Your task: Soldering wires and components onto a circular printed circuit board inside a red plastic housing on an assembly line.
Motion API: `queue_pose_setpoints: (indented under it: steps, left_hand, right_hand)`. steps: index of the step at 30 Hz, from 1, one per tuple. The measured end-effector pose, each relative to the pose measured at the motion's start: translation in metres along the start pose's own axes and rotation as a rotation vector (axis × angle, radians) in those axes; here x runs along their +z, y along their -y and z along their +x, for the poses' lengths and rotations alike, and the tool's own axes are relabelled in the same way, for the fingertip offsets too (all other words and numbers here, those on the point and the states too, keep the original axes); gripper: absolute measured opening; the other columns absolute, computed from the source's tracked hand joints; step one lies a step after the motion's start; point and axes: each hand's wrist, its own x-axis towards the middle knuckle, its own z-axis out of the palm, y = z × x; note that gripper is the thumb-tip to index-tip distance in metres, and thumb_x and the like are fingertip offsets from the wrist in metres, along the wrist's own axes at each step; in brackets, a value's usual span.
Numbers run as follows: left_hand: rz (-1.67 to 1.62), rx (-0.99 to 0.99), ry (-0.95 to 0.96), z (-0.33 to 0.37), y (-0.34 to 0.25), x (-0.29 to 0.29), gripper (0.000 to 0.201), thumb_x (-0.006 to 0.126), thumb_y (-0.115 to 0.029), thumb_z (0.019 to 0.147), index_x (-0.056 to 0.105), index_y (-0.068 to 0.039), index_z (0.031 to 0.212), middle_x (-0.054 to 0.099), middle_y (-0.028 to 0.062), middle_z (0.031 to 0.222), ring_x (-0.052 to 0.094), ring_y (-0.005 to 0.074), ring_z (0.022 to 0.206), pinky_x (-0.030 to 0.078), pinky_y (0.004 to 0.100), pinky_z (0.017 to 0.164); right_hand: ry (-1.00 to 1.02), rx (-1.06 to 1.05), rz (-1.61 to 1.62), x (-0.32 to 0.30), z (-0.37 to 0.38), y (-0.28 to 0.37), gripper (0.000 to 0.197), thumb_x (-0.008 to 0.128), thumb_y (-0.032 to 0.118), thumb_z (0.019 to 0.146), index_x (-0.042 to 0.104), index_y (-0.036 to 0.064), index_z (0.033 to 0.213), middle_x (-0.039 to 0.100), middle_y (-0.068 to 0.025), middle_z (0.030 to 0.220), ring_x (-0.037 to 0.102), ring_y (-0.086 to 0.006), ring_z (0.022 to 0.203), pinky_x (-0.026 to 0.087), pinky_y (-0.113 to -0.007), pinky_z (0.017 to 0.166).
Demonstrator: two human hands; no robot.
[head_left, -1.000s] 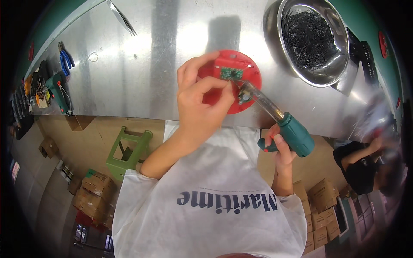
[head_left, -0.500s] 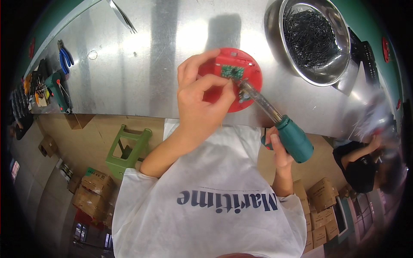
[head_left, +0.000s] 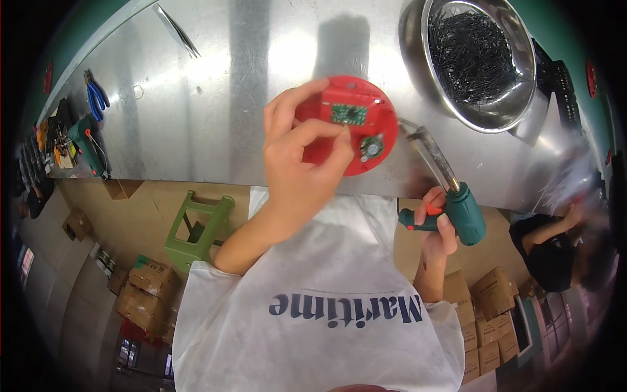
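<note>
Above the near part of the metal table, my left hand (head_left: pixel 297 153) holds a round red plastic housing (head_left: pixel 384 116) at its left side. Its thumb and index finger pinch together beside a small green circuit board (head_left: pixel 348 114) in the housing; anything between those fingertips is hidden. A small round part with a pale centre (head_left: pixel 372 147) sits lower right on the housing. My right hand (head_left: pixel 439 235) grips the handle of a dark green soldering gun (head_left: pixel 469 215) at the table's front edge. Its barrel and thin bent tip point up and left, apart from the housing.
A steel bowl (head_left: pixel 520 65) full of short black wires stands at the right. Tweezers (head_left: pixel 176 31), blue-handled pliers (head_left: pixel 96 98) and another green soldering gun (head_left: pixel 88 147) lie to the left. A green stool (head_left: pixel 199 225) is below; a person (head_left: pixel 545 245) works at the far right.
The soldering gun's tip has drawn back to the right from the circuit board, leaving the housing and uncovering the round part. My left hand keeps its hold, slightly shifted left.
</note>
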Motion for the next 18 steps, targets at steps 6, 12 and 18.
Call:
queue_pose_setpoints:
  steps: [6,12,18]
  left_hand:
    - [-0.013,-0.02,-0.008,0.001,0.002,0.001,0.009,0.07,0.0,0.067,0.066,-0.005,0.073,0.058,0.0111,0.124,0.048,0.0301,0.112,0.042,0.0386,0.091]
    - [0.048,-0.001,0.039,0.008,-0.002,-0.002,0.009,0.071,-0.002,0.067,0.064,-0.004,0.072,0.058,0.0129,0.122,0.053,0.0306,0.104,0.047,0.0376,0.085]
    - [0.247,0.093,0.15,0.022,-0.016,-0.011,0.036,0.078,-0.014,0.067,0.059,-0.002,0.095,0.055,0.0149,0.119,0.054,0.0328,0.098,0.048,0.0389,0.081]
  right_hand:
    - [0.008,-0.008,0.089,0.001,0.001,0.0,0.049,0.059,0.023,0.077,0.049,-0.0035,0.117,0.05,-0.0155,0.092,0.053,-0.0199,0.058,0.044,-0.029,0.052]
    - [0.025,-0.009,0.076,-0.003,0.004,-0.003,0.045,0.06,0.024,0.077,0.049,-0.0045,0.109,0.049,-0.0166,0.092,0.053,-0.0192,0.057,0.044,-0.03,0.049]
    - [-0.059,-0.023,0.104,0.009,0.008,0.0,0.037,0.059,0.025,0.078,0.048,-0.0037,0.099,0.049,-0.0179,0.091,0.05,-0.0179,0.054,0.044,-0.029,0.049]
